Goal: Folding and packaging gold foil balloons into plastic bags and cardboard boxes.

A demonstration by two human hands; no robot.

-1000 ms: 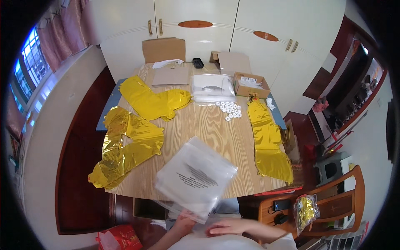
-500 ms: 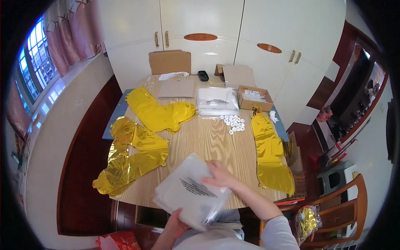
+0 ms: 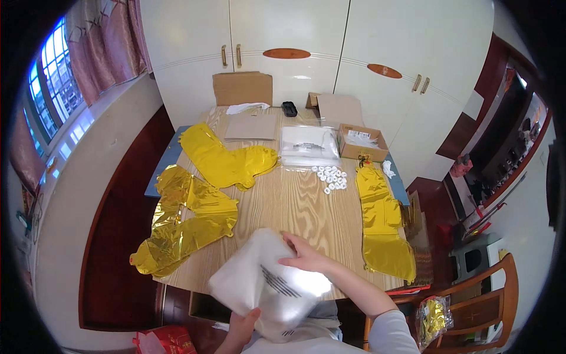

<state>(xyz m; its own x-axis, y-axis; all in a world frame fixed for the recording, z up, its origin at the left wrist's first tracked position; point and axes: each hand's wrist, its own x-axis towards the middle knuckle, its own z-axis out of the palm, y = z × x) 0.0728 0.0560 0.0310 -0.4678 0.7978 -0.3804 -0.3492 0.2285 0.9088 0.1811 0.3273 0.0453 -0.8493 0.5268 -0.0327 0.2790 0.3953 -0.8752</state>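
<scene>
At nine o'clock the crinkled gold foil balloon (image 3: 183,236) droops over the tabletop (image 3: 295,200) edge and could slide off if nudged. The left hand (image 3: 242,327) pinches the clear plastic bag (image 3: 265,289) from below at six o'clock; the right hand (image 3: 306,256) presses flat on top, its grip loose, so the slick bag might slip. Open wood lies at twelve o'clock, before the white rings (image 3: 330,177).

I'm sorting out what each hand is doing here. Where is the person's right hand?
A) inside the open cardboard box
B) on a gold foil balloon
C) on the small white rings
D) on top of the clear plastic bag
D: the right hand rests on the clear plastic bag, and the left hand grips the bag's lower edge.
</scene>
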